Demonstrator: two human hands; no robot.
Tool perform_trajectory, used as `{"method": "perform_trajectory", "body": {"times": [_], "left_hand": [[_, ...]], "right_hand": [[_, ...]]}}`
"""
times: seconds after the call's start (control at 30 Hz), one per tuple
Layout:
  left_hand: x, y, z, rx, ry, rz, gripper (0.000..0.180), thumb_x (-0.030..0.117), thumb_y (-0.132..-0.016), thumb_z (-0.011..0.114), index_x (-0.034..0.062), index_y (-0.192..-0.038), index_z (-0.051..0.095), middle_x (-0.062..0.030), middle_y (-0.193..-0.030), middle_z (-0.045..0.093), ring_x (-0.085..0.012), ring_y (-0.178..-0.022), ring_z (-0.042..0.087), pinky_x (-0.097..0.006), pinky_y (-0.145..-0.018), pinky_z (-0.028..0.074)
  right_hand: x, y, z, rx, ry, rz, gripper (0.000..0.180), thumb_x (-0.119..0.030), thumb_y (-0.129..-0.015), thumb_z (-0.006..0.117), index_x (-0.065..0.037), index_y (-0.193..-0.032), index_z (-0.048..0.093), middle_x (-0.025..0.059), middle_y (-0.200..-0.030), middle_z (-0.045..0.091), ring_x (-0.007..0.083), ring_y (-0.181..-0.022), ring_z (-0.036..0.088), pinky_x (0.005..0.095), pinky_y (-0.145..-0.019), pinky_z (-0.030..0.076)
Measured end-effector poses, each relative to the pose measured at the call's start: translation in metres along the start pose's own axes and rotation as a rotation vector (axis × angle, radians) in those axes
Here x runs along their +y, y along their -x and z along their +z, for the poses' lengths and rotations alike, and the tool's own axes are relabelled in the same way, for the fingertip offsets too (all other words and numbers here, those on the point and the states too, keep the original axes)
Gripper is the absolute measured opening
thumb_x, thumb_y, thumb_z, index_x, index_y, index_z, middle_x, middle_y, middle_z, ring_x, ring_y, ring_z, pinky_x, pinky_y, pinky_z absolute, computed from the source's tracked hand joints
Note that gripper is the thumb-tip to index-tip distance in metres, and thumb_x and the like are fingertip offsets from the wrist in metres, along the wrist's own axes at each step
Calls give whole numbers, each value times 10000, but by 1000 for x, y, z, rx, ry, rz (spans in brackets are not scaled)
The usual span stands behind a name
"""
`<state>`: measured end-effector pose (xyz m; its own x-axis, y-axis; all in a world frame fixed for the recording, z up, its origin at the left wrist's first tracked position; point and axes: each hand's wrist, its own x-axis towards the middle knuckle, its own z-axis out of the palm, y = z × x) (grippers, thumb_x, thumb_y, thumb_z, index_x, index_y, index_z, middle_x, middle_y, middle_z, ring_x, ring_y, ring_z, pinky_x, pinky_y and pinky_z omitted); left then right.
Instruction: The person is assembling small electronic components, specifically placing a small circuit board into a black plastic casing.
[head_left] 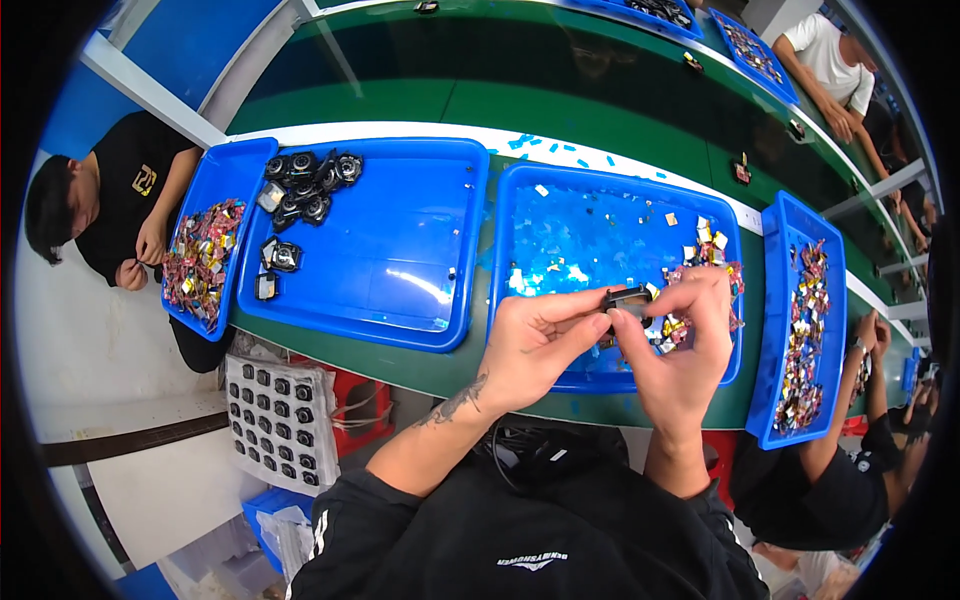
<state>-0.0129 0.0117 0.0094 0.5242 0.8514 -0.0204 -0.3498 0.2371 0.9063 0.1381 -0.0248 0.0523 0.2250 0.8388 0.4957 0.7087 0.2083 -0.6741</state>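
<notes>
Above the middle blue tray [625, 183], both my hands meet at a small black plastic housing [628, 296] with a curved edge. My left hand [530, 350] pinches it from the left between thumb and fingers. From the right, the thumb and bent forefinger of my right hand [685, 345] close on it too. Its underside and detail are hidden by my fingers. Beneath and beyond my right hand lies a heap of small pink, yellow and silver wired parts [718, 240]. Blue film scraps [560, 225] are spread over the tray's left part.
A blue tray [400, 240] on the left holds several black round-lensed units [305, 180]. Narrow blue trays of wired parts stand far left [255, 170] and right [768, 330]. Behind runs a green belt [600, 110]. People sit at both sides; a red stool [360, 410] stands below the table.
</notes>
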Motion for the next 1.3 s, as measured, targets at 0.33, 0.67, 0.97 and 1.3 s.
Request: {"method": "perform_trajectory", "body": {"times": [0.33, 0.67, 0.97, 1.3], "left_hand": [[2, -10, 1, 188, 90, 177, 282, -11, -933, 581, -83, -1201, 529, -170, -1112, 657, -183, -1006, 655, -298, -838, 568], [25, -10, -5, 21, -745, 464, 314, -124, -812, 634, 19, -1083, 705, -141, -1120, 614, -222, -936, 687, -281, -788, 560], [26, -5, -13, -55, -1036, 403, 206, -54, -822, 681, -7, -1021, 710, -115, -975, 645, -179, -786, 678, -256, -645, 555], [6, -2, -13, -74, -203, -158, 177, -42, -886, 634, -74, -1055, 679, -79, -981, 626, -115, -849, 635, -226, -717, 540]], "right_hand": [[17, 14, -6, -181, -794, 463, 362, 65, -821, 680, 41, -1153, 539, 91, -1022, 624, 138, -948, 621, 257, -816, 527], [20, 15, -7, -179, -813, 471, 157, 99, -855, 648, 77, -1008, 621, 95, -960, 654, 104, -857, 637, 205, -737, 536], [16, 6, -7, -262, -516, 334, 107, 91, -845, 625, 41, -938, 607, 90, -947, 620, 132, -891, 610, 240, -784, 515], [12, 14, 1, -226, -579, 351, 306, 98, -817, 670, 9, -1082, 546, 66, -941, 614, 106, -875, 607, 235, -797, 488]]}}
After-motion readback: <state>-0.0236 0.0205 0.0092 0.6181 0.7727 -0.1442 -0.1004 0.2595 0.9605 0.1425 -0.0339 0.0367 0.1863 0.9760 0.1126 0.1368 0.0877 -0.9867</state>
